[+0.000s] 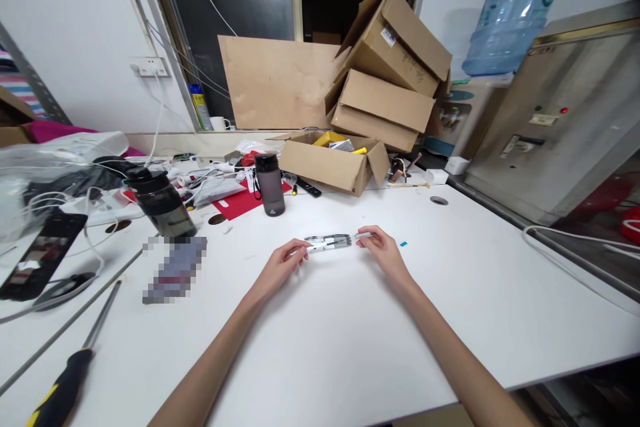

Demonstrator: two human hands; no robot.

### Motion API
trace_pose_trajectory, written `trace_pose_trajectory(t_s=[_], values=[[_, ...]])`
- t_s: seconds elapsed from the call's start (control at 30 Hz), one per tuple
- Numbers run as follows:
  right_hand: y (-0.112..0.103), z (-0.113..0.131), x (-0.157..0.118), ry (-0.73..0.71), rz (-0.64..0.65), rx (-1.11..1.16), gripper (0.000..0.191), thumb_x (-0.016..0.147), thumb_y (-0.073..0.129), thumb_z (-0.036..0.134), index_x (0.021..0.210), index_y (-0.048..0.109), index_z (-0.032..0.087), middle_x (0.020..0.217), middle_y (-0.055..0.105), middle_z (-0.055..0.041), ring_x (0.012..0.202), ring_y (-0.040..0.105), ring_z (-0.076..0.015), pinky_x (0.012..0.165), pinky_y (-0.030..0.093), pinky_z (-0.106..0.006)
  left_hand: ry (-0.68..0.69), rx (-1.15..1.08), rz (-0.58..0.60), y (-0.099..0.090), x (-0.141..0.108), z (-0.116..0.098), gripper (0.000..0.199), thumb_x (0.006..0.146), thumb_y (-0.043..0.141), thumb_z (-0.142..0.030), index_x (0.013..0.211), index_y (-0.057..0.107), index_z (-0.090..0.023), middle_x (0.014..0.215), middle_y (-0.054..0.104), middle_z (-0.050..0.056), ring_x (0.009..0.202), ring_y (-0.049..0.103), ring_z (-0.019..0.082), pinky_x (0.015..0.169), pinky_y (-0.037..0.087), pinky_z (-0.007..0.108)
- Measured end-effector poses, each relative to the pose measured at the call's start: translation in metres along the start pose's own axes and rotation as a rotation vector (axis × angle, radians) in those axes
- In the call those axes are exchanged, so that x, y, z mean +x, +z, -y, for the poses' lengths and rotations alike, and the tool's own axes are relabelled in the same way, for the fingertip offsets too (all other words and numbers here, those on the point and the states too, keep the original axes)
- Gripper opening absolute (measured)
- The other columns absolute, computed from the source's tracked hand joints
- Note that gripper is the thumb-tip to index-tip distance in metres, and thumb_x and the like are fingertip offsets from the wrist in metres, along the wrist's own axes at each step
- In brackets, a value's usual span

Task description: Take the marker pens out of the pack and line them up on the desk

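Note:
Several slim pens with clear and dark parts lie side by side above the white table. My left hand pinches the left end of a white pen in this group. On the other side, my right hand has its fingers closed on a small clear and white piece, which points at the pens' right ends with a small gap between. A small blue scrap lies just right of my right hand.
Two dark bottles, a red sheet and an open cardboard box stand behind. A screwdriver and a pixelated item lie left. More boxes are piled at the back.

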State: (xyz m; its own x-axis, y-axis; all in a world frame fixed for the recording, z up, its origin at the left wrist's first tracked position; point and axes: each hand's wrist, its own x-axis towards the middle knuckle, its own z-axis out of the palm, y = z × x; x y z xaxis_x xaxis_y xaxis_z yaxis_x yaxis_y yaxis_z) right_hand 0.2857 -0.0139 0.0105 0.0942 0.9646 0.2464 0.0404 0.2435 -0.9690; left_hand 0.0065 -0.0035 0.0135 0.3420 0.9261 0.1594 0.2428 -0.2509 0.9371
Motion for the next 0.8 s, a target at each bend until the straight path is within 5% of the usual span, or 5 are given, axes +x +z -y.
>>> trace_pose_trajectory(t_s=[0.23,0.8], values=[[0.0018,0.0056,-0.0022,-0.015,0.022,-0.007,0.030,0.079,0.070,0.045,0.097,0.067,0.021,0.090,0.070,-0.0048,0.086,0.068,-0.0223,0.077,0.055,-0.034,-0.004,-0.004,-0.004,0.0001,0.0010,0.0014,0.034,0.092,0.057,-0.048,0.109,0.070,-0.021,0.086,0.064,0.003,0.075,0.054,0.017,0.069,0.042,0.026],[0.0029,0.0032,-0.0024,-0.020,0.026,-0.048,0.028,0.080,0.068,0.044,0.097,0.067,0.021,0.085,0.069,-0.0033,0.084,0.066,-0.0216,0.074,0.054,-0.033,-0.004,0.003,-0.001,0.0011,0.0011,0.0016,0.036,0.091,0.057,-0.049,0.109,0.070,-0.020,0.086,0.065,0.003,0.073,0.053,0.017,0.067,0.041,0.026]])
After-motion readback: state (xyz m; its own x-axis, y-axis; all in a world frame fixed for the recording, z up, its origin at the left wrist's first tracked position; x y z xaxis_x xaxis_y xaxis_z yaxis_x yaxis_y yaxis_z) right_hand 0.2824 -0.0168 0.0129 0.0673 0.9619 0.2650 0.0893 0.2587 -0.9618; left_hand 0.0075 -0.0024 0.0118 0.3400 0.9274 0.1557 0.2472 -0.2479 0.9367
